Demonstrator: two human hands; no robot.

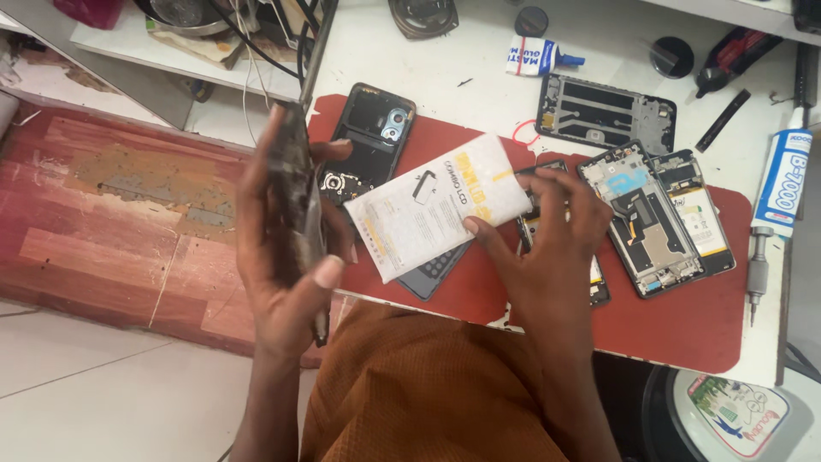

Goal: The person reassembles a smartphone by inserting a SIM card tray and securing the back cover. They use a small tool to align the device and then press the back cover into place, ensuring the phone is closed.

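Observation:
My left hand [282, 257] holds a dark, worn phone panel [298, 192] upright on its edge, off the table's left side. My right hand [547, 244] rests on the red mat [684, 316], its thumb pressing the edge of a white and yellow flat packet [428, 210]. The packet lies slanted over a dark phone part [432, 272]. An opened phone body with a camera module [372, 137] lies just behind the packet.
Several opened phones and frames [650, 214] lie on the mat's right half, another frame [605, 111] behind it. A glue tube [780, 180], a screwdriver [756, 274], a small tube [539, 56] and round caps sit on the white table. Red-brown floor lies at left.

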